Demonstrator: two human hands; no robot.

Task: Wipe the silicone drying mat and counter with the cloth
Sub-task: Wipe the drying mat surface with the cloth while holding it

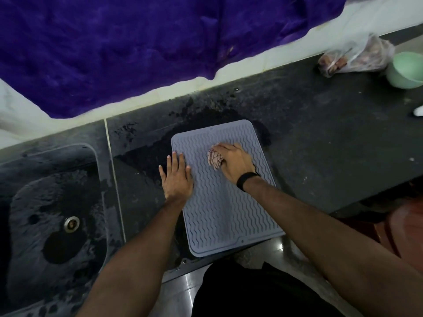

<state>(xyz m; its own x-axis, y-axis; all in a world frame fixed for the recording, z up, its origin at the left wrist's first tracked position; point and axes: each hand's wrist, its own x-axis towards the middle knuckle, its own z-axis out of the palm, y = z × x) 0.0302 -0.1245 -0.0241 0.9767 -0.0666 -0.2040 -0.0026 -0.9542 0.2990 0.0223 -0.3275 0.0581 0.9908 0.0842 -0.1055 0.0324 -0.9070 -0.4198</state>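
A grey silicone drying mat (225,211) with wavy ridges lies on the dark counter (320,138), its near edge reaching the counter's front. My right hand (237,162), with a black band on the wrist, presses a bunched pink patterned cloth (214,159) onto the upper middle of the mat. My left hand (176,177) lies flat with fingers spread on the mat's left edge, half on the counter. Wet dark patches show on the counter behind and left of the mat.
A dark sink (52,225) with a metal drain (71,223) sits to the left. A purple cloth (137,46) hangs over the white wall behind. At the far right are a plastic bag (357,58) and a green bowl (406,69).
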